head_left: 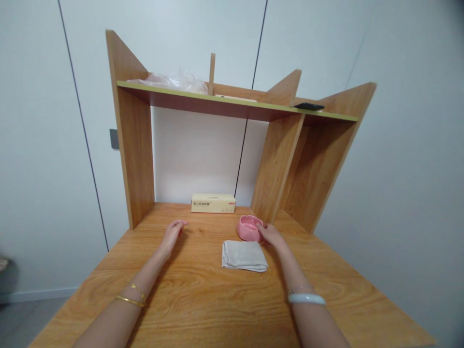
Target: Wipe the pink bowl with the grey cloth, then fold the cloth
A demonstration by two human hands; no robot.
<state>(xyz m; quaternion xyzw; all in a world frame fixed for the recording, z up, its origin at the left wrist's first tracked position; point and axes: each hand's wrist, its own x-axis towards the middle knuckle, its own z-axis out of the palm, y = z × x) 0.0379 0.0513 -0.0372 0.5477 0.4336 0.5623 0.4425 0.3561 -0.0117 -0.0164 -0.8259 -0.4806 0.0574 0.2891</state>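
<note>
A pink bowl with angular sides [249, 231] sits on the wooden desk, just behind a folded light-grey cloth [243, 255]. My right hand [270, 235] grips the bowl's right rim, thumb over the inside and the other fingers partly hidden behind its wall. To the left, my left hand [174, 235] hovers at the desk surface with loosely bent fingers a little apart and nothing visible in them. Closest to it is a long cream box with printed lettering [213, 203], lying at the back of the desk, not touched by either hand.
A wooden shelf unit [136, 154] rises from the desk's back edge, with an upright divider [277, 169] right of the bowl. On its upper shelf lie a clear plastic bag [177, 82] and a flat black object [309, 106]. The desktop [213, 309] extends toward me.
</note>
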